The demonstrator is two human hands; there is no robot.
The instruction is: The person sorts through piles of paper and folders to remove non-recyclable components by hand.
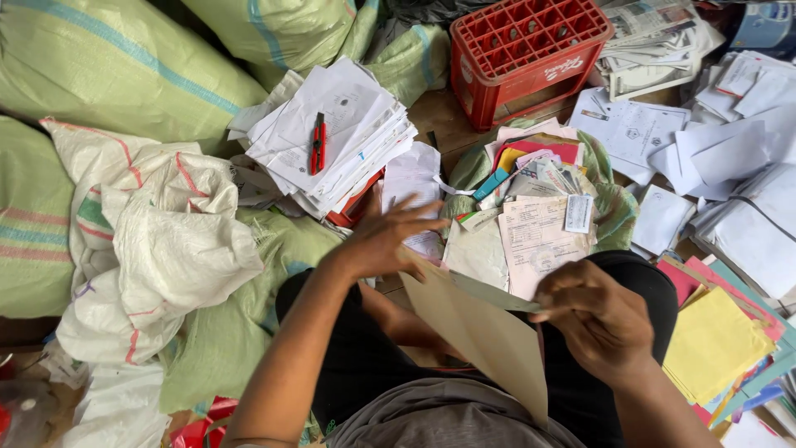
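My left hand (390, 236) has its fingers spread and rests on the top edge of a tan sheet of card (485, 332) that slants across my lap. My right hand (597, 315) is curled around the right side of the same card, near a thin greenish sheet (489, 292) behind it. Just beyond my hands lies a heap of mixed papers (535, 220) in pink, white and yellow, spilling out of a green sack.
A stack of white papers (332, 137) with a red cutter (317, 143) on top lies at upper centre. A red plastic crate (526, 50) stands behind. Green and white woven sacks (157, 241) fill the left. Coloured sheets (717, 344) and white papers (730, 158) pile up on the right.
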